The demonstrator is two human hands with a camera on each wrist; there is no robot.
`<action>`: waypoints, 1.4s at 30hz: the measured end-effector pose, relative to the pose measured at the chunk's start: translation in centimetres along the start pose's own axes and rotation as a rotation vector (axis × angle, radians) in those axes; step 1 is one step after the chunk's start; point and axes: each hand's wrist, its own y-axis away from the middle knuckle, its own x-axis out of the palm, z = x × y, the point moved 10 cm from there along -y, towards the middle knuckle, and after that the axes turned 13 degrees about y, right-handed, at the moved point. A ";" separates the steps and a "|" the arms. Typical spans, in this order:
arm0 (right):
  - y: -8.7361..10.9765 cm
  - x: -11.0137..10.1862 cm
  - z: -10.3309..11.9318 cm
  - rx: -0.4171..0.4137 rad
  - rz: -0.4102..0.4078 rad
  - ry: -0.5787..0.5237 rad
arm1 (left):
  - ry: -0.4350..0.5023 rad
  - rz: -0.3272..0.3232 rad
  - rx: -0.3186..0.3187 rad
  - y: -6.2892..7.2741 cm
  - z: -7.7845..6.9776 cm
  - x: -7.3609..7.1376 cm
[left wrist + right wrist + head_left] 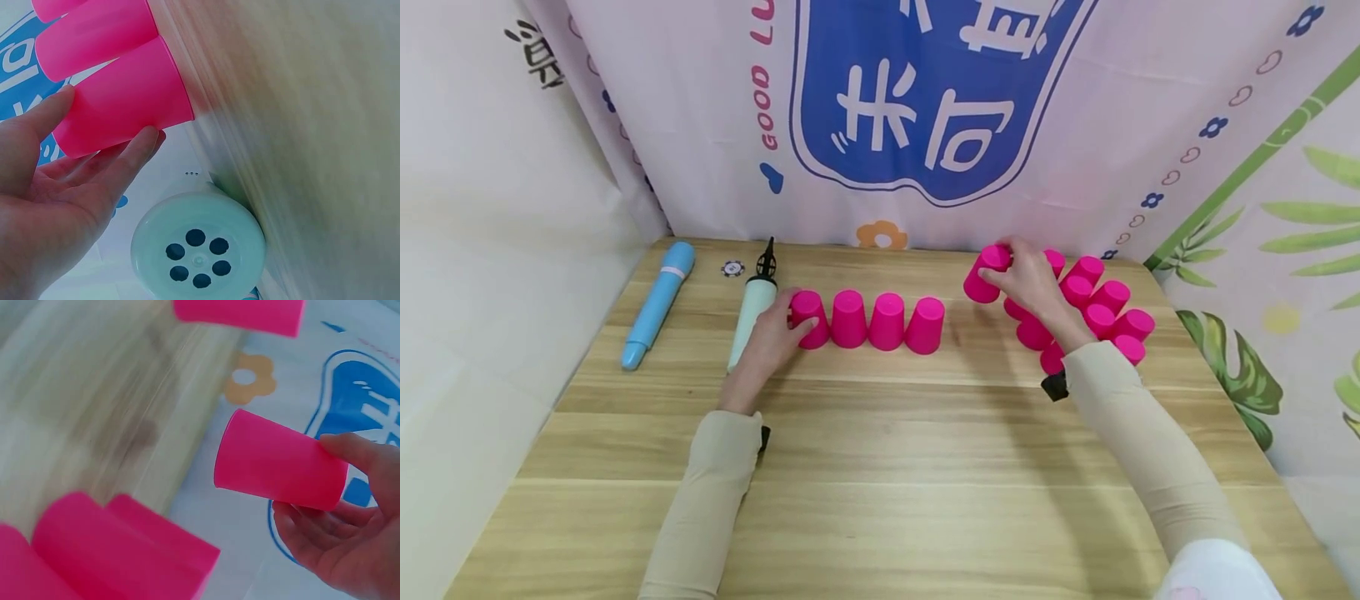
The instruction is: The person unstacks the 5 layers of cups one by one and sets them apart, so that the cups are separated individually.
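Several pink cups (887, 322) stand upside down in a short row across the table's middle. My left hand (775, 337) is at the left end of that row, with thumb and fingers around the end cup (125, 100), which rests on the table. To the right, my right hand (1033, 283) grips another pink cup (278, 459) near its closed end, between thumb and fingers. That cup is tilted and raised above the tabletop, its open end downward. Beneath and beside the right forearm, more upside-down pink cups (1111, 293) form a cluster, partly hidden by the arm.
Left of the row lies a pale green hand pump (752, 312) with a black nozzle, close beside my left hand. Further left are a blue tube-shaped pump (658, 304) and a small round chip (732, 268). A printed curtain (700, 125) hangs along the wooden table's (880, 500) back edge.
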 end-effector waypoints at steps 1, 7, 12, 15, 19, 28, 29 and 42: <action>-0.4 0.1 -0.1 -0.001 0.014 0.010 | -0.003 -0.001 0.002 0.0 0.0 0.0; -2.1 1.3 -0.9 -0.005 0.076 0.063 | -0.009 -0.001 0.010 0.0 -0.1 -0.1; -2.8 2.1 -1.8 -0.006 0.097 0.086 | -0.001 -0.002 0.007 0.1 -0.1 -0.1; -3.0 2.6 -2.4 -0.006 0.100 0.098 | 0.000 0.005 -0.001 0.2 0.0 0.1; -3.1 3.2 -3.1 -0.003 0.102 0.118 | -0.001 0.012 -0.009 0.3 0.1 0.3; -3.8 3.8 -3.7 0.041 0.130 0.153 | 0.005 0.000 -0.005 0.3 0.0 -0.1; -3.9 3.8 -3.7 0.042 0.130 0.157 | 0.004 -0.002 -0.004 0.3 0.0 -0.1; -3.9 4.8 -4.9 0.063 0.175 0.197 | -0.007 0.002 -0.013 0.5 0.0 0.0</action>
